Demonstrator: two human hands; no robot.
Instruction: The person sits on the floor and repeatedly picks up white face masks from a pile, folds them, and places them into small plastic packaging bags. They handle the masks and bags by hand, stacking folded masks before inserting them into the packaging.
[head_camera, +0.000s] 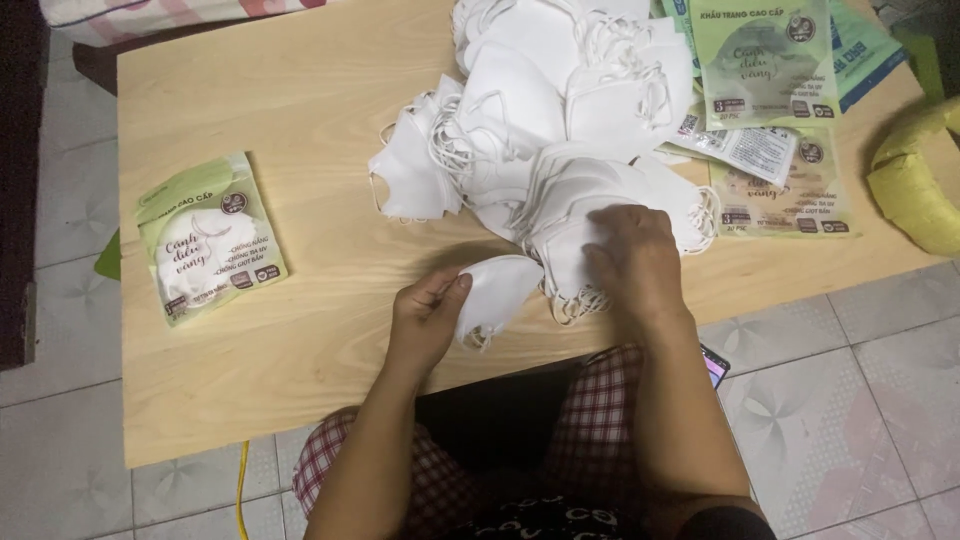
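Pinching folded white mask (497, 290), left hand (428, 318).

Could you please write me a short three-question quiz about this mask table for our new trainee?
1. True or false: the left hand pinches a single white mask.
2. What does the right hand rest on: A) the heap of white masks, B) the filled green pouch, C) the yellow sack?
3. Which side of the wooden table holds the filled green pouch?

Key: 1 true; 2 A; 3 the left.
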